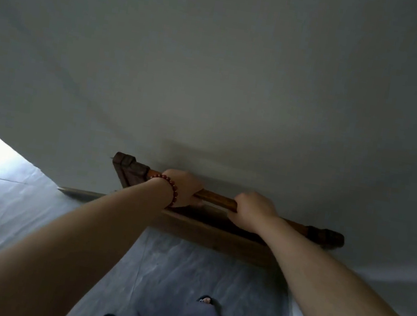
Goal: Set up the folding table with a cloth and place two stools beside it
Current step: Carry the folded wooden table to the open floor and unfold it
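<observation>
Nothing to read here: no text, label, brand or number shows on the dark brown wooden folding table (217, 236) or the plain grey wall (214, 77).

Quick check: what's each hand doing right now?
Left hand: grips the table by its top rail.
Right hand: grips the same rail.

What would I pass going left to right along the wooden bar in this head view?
Dark corner block → left hand gripping the bar → bare stretch of bar → right hand gripping it → dark end block.
</observation>
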A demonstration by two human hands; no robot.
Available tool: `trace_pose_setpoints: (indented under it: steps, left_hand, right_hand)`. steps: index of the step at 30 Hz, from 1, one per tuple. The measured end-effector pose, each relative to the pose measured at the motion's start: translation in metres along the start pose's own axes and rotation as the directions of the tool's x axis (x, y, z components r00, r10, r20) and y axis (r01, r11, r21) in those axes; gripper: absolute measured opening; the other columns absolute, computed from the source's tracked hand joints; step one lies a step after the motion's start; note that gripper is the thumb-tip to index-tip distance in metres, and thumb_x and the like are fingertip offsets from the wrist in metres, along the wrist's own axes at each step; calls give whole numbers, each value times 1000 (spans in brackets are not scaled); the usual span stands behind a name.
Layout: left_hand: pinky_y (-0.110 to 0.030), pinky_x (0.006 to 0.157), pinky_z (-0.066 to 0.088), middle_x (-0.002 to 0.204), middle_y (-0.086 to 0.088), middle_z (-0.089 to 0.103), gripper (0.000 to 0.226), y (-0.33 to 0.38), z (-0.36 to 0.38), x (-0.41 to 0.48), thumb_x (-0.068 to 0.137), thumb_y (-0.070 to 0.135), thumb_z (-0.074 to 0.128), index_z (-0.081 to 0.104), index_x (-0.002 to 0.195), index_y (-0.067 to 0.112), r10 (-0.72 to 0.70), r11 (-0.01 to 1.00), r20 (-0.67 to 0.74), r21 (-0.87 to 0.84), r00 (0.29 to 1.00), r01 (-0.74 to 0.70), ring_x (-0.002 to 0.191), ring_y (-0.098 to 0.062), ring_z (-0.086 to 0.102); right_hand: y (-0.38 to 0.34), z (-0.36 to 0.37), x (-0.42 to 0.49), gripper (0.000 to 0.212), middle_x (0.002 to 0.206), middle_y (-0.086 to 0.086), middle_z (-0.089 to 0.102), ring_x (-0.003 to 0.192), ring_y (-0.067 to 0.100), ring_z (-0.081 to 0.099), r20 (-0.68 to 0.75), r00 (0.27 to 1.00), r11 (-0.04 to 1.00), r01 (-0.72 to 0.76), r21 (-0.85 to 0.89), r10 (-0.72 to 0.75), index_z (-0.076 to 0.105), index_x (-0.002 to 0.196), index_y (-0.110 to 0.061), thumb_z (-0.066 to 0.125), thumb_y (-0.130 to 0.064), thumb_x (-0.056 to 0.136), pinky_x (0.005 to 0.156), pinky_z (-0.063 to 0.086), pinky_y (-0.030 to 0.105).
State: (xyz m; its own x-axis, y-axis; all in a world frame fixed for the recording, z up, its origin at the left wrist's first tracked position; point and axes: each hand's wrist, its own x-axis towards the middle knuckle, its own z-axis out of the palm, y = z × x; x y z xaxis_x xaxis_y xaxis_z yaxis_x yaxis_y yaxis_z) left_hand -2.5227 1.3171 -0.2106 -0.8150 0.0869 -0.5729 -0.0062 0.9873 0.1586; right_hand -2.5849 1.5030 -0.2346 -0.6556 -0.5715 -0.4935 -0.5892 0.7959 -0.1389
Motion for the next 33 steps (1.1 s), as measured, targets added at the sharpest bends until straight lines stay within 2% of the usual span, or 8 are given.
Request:
trace_pose_setpoints:
  steps: [3, 7, 10, 15, 20, 23, 28, 33]
  left_hand:
    - [-30, 69, 45, 100, -3, 61, 30, -27, -2, -26, 94, 47, 43, 55, 101, 21, -1, 998, -104, 63, 995, 8, 85, -23, 58]
    - [-32, 68, 46, 100, -3, 60, 31, -64, 8, -69, 94, 48, 42, 53, 104, 21, 7, 996, -144, 88, 990, 6, 88, -25, 60]
    - [-30, 65, 43, 101, -3, 59, 31, -96, 18, -101, 94, 48, 41, 52, 105, 22, 13, 993, -141, 116, 990, 4, 89, -25, 60]
    - [-30, 63, 43, 94, 0, 58, 31, -148, 27, -149, 93, 51, 41, 51, 104, 24, -58, 995, -187, 64, 981, 71, 76, -18, 53]
    - [-28, 63, 42, 84, 6, 51, 28, -204, 37, -198, 92, 50, 44, 51, 100, 24, -113, 994, -215, -14, 970, 113, 70, -14, 49]
    - [-28, 63, 40, 90, 3, 58, 25, -239, 51, -230, 92, 49, 46, 50, 98, 25, -158, 987, -226, -38, 961, 154, 72, -14, 51]
    - [-31, 71, 47, 101, -1, 60, 27, -291, 75, -273, 93, 46, 45, 51, 105, 23, -227, 974, -208, -54, 951, 220, 88, -21, 59]
    - [-20, 52, 29, 98, -1, 60, 25, -335, 92, -299, 95, 42, 44, 51, 108, 22, -313, 950, -208, -80, 927, 303, 73, -13, 46]
  right_hand:
    - [-31, -19, -1, 26, 74, -2, 53, 67, 20, 52, -23, 998, 998, 52, -22, -53, 61, 80, -23, 53, -47, 86, 57, 38, 25]
    - [-82, -31, -3, 23, 68, -4, 52, 60, 17, 51, 15, 991, 987, 137, -85, -136, 56, 72, -26, 53, -43, 86, 48, 33, 24]
    - [-125, -33, -3, 20, 71, -2, 53, 63, 18, 52, 58, 982, 975, 185, -123, -179, 57, 76, -25, 53, -42, 86, 51, 36, 25]
    - [-197, -45, 0, 19, 72, -1, 56, 60, 16, 54, 64, 976, 966, 215, -142, -208, 50, 66, -27, 57, -33, 83, 50, 39, 25]
    - [-268, -51, 7, 13, 66, -1, 58, 57, 17, 57, 31, 967, 962, 254, -96, -252, 55, 62, -24, 60, -27, 74, 46, 39, 23]
    - [-316, -46, 13, 7, 70, 1, 61, 61, 18, 60, 51, 953, 949, 302, -89, -299, 62, 70, -21, 59, -26, 74, 52, 48, 29]
    - [-383, -30, 30, 9, 71, -1, 59, 63, 17, 58, 105, 916, 915, 396, -82, -387, 59, 72, -26, 59, -26, 81, 52, 44, 26]
    - [-437, -24, 56, 9, 77, -1, 61, 74, 22, 61, 136, 869, 870, 487, -74, -475, 63, 79, -25, 58, -31, 83, 67, 54, 36]
